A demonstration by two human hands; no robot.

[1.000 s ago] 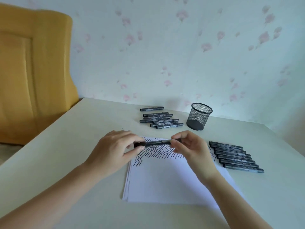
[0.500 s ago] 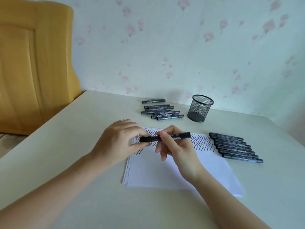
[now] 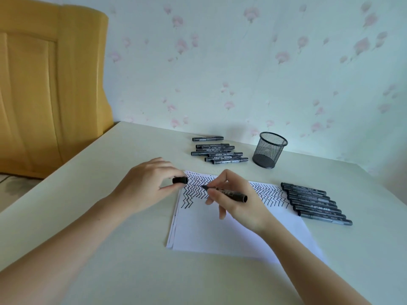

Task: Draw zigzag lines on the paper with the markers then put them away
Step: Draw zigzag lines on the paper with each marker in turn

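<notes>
A stack of white paper (image 3: 231,234) lies on the table, its upper part covered with black zigzag lines (image 3: 196,188). My right hand (image 3: 237,201) grips an uncapped black marker (image 3: 231,193), tip pointing left over the zigzags. My left hand (image 3: 147,183) pinches the marker's black cap (image 3: 180,180) just off the paper's top-left corner. Several capped markers (image 3: 220,151) lie in a loose group behind the paper. Another row of several markers (image 3: 315,203) lies at the paper's right edge. A black mesh pen cup (image 3: 269,150) stands upright at the back.
The cream table (image 3: 110,216) meets a flowered wall at the back. A yellow wooden headboard (image 3: 48,84) stands beyond the table's left edge. The table's right edge runs diagonally near the right-hand marker row.
The cap has come off the marker: my left hand pulled it away to the left, while my right hand turned the marker into a writing grip with the tip over the paper.
</notes>
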